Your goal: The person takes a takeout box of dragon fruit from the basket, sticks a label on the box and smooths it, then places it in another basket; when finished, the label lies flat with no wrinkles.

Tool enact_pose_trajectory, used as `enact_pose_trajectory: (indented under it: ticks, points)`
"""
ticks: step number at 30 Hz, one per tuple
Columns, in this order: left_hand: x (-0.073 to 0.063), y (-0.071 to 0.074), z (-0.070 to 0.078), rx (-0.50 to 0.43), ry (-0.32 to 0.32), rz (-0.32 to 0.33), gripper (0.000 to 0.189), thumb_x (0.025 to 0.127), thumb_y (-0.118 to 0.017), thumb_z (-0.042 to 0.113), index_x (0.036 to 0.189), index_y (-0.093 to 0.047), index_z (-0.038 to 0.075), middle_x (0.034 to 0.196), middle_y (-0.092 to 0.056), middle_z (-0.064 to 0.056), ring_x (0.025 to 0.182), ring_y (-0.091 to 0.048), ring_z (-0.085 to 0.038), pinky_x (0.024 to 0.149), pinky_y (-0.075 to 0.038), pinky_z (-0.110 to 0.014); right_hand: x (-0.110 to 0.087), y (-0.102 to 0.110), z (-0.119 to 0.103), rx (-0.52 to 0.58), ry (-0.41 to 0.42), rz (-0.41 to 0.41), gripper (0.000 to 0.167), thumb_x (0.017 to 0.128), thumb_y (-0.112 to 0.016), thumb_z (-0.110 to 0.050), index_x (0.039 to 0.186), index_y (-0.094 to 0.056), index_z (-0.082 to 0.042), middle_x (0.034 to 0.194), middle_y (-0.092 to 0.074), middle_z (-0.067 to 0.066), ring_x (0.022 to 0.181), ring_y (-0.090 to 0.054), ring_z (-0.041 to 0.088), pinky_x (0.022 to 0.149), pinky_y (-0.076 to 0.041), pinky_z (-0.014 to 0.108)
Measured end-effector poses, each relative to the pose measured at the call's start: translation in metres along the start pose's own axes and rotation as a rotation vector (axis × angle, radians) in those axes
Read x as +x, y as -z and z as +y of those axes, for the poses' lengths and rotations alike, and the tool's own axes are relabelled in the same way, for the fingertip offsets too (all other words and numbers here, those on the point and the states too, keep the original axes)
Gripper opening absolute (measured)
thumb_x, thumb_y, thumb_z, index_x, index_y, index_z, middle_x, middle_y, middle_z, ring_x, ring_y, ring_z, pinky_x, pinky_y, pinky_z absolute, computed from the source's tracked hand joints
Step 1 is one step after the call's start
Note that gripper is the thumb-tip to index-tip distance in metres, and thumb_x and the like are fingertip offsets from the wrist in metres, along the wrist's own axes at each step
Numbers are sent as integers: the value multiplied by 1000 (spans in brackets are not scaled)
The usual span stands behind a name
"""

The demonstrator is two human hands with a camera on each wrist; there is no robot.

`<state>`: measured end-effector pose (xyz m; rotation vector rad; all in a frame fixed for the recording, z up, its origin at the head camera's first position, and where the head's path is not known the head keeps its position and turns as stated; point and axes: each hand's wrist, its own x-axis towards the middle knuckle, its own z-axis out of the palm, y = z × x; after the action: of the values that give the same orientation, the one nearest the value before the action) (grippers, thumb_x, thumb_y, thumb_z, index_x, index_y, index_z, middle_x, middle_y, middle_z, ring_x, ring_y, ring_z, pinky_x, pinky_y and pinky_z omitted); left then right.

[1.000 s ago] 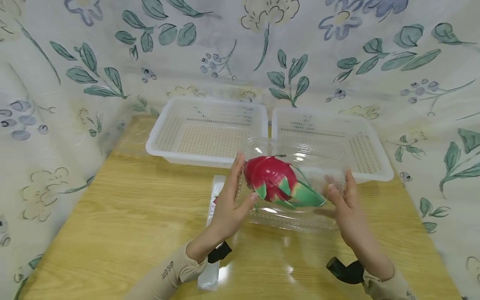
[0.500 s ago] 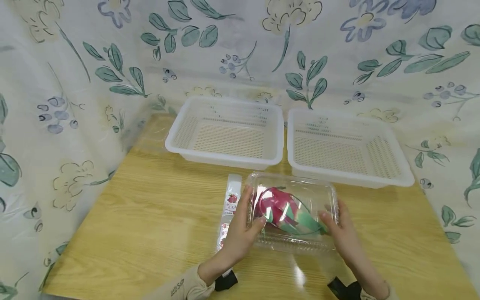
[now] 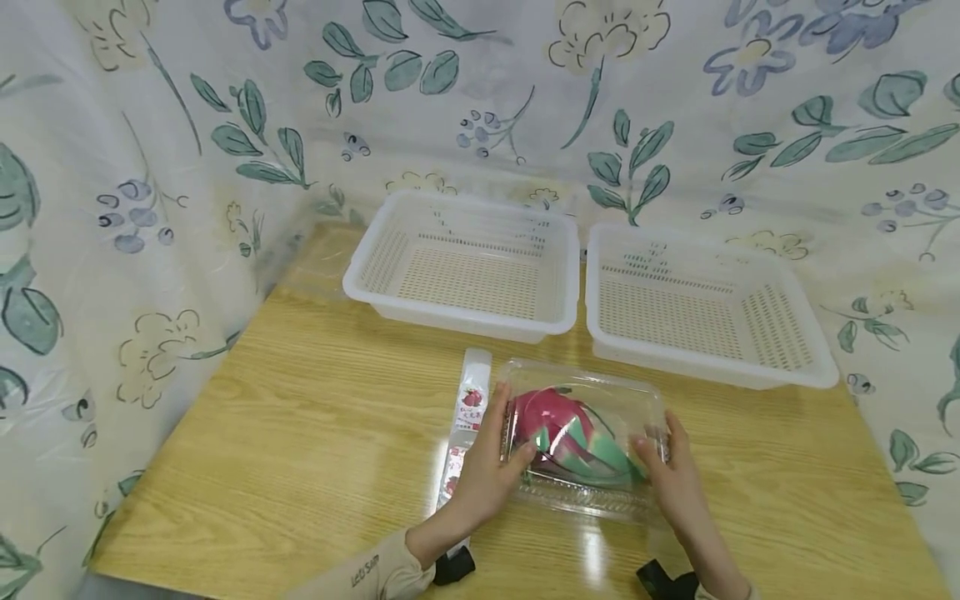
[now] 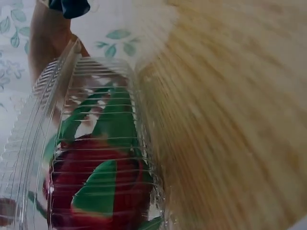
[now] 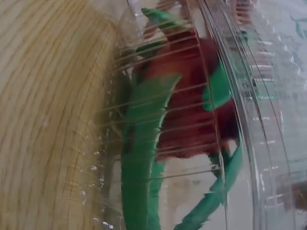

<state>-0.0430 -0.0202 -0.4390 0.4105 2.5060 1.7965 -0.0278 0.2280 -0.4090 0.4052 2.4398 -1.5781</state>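
A clear plastic clamshell box [image 3: 626, 396] with its lid down sits low over the near middle of the table. Inside lies a pink-red dragon fruit [image 3: 555, 417] with green scales pointing right. My left hand [image 3: 483, 479] holds the box's left end, thumb on the lid. At the other end my right hand [image 3: 678, 475] grips it in the same way, with its thumb over the lid's corner. Through the ribbed box wall [image 4: 72, 120] the left wrist view shows the fruit close up. The right wrist view shows the fruit's green scales [image 5: 144, 143] near the wooden tabletop.
Two white slotted baskets [image 3: 465, 312] [image 3: 712, 362] stand side by side at the back. A strip of printed dragon fruit labels [image 3: 471, 396] lies left of the box, partly under my left forearm. Clear plastic packaging [image 3: 326, 258] rests at the back left. A floral cloth hangs behind.
Both hands have brought the box down and toward me, from in front of the baskets to low over the table. The head view has shifted a little, and the label strip shows more.
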Motion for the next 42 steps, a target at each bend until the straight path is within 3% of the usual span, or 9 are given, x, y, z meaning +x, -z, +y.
enact_pose_trajectory:
  ticks: [8,10,16,21,24,29,31,38,42]
  points:
    - [10,16,3,-146,116,-144,74,95,-58,22,155,-15,12,163,-10,-15,148,-12,-42,115,-14,-66,0,1,3,6,6,-15,83,103,-42,-37,153,16,-4,154,-15,36,140,-22,54,109,-31,64]
    - [13,21,6,-147,140,-143,69,95,-57,21,153,-22,12,161,-17,-17,146,-18,-45,114,-18,-67,-1,2,3,6,9,-19,82,103,-41,-36,152,16,-4,154,-15,36,139,-24,54,108,-33,63]
    - [28,36,7,-140,187,-64,54,98,-53,24,148,-36,15,154,-34,-17,131,-45,-46,97,-46,-62,2,3,2,-14,0,-32,77,105,-38,-32,152,16,-3,154,-16,34,135,-32,52,103,-43,58]
    - [50,52,-10,-275,192,53,52,99,-51,15,147,-35,7,155,-32,-18,137,-41,-42,106,-42,-55,3,3,3,-12,-15,-59,78,105,-37,-32,152,19,-4,155,-13,34,135,-32,52,100,-46,56]
    - [61,60,-26,-291,241,105,55,96,-54,11,147,-33,4,155,-31,-18,137,-39,-43,109,-40,-54,2,3,3,-5,-13,-66,78,105,-37,-33,152,19,-4,155,-12,35,135,-32,52,100,-46,56]
    - [70,64,-46,-204,387,169,67,85,-65,-1,146,-37,6,150,-39,-21,128,-50,-41,97,-52,-47,1,4,3,-12,-6,-74,79,105,-36,-35,151,20,-4,155,-13,35,135,-32,52,100,-48,53]
    - [73,62,-53,-131,406,176,72,80,-71,-3,144,-40,5,144,-45,-22,121,-54,-39,90,-56,-42,1,4,3,-20,-10,-77,79,105,-35,-35,151,20,-4,155,-13,35,135,-32,52,100,-48,52]
    - [82,62,-59,196,313,116,87,69,-84,4,144,-38,0,123,-65,-15,89,-64,-28,80,-54,-37,3,2,4,-39,-36,-85,80,105,-35,-38,151,22,-6,156,-9,34,136,-30,52,98,-49,49]
    - [83,64,-57,290,340,71,88,71,-84,9,145,-38,2,94,-71,-6,70,-59,-17,66,-49,-28,4,1,5,-39,-47,-87,82,104,-35,-40,151,22,-7,156,-6,35,136,-30,52,91,-52,36]
